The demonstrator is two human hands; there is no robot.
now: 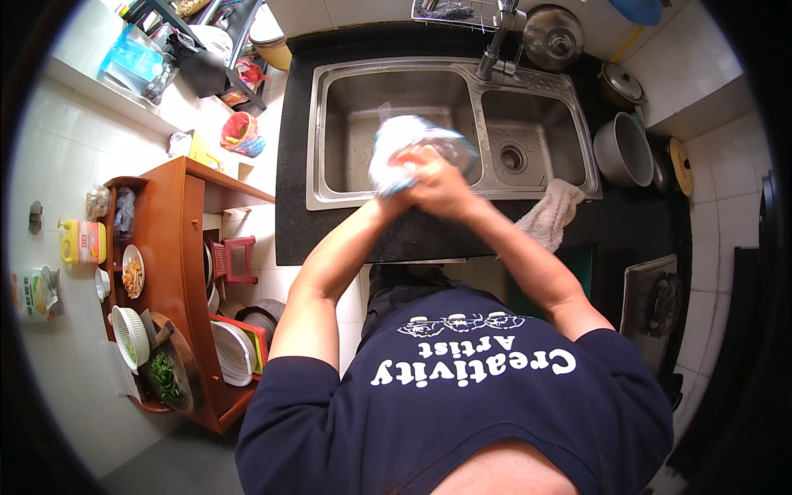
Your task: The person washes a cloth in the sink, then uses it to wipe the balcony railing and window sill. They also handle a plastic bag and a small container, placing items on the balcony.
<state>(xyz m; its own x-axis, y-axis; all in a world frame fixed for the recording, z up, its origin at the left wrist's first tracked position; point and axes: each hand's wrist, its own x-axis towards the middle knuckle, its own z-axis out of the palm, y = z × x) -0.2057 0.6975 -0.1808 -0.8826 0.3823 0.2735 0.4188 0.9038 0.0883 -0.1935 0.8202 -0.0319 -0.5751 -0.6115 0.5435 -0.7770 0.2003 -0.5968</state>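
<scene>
My right hand (440, 184) is closed on a white cloth with blue edges (396, 139), above the front of the large sink basin (346, 124). Motion blurs the cloth. Beside the knuckles shows a greyish, see-through or shiny patch; I cannot tell whether it is cloth or another object. My left hand (403, 197) meets the right at the cloth, its fingers mostly hidden behind the cloth and the right hand. A small basin with a drain (512, 159) lies to the right, below the chrome faucet (495, 46).
A beige towel (550, 213) hangs over the sink's front right edge. Right of the sink are a metal pot (624, 150) and a gas stove (656, 303). Leftward, a wooden cabinet (164, 247) carries a cutting board with chopped greens (166, 376), a cleaver (159, 334) and a white colander (129, 337).
</scene>
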